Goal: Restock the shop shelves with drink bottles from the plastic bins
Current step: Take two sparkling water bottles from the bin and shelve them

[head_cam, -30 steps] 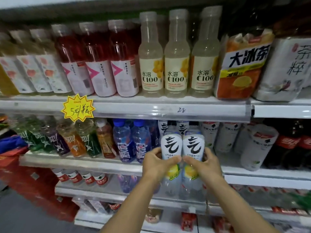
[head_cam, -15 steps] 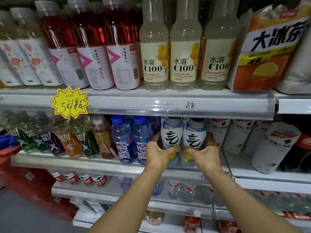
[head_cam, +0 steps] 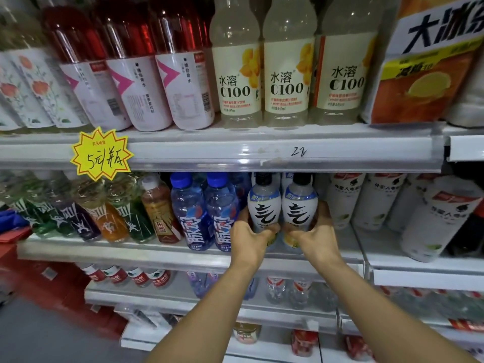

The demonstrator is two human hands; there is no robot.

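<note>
Gripping two white-labelled drink bottles low down, both arms stretch forward to the middle shelf point(head_cam: 157, 254). Left hand point(head_cam: 251, 239) curls round the left bottle point(head_cam: 264, 205); right hand point(head_cam: 317, 237) curls round the right bottle point(head_cam: 300, 205), thumbs in front and near each other. Both bottles are upright and touching, with yellowish liquid low down and caps just under the upper shelf rail point(head_cam: 235, 150) (cannot tell if the bases rest on the shelf). Blue bottles point(head_cam: 192, 221) stand just beside the left hand. Bare shelf lies between the right hand and the white-sleeved bottles point(head_cam: 340, 203). Yellow price tag point(head_cam: 101, 154) hangs well left.
</note>
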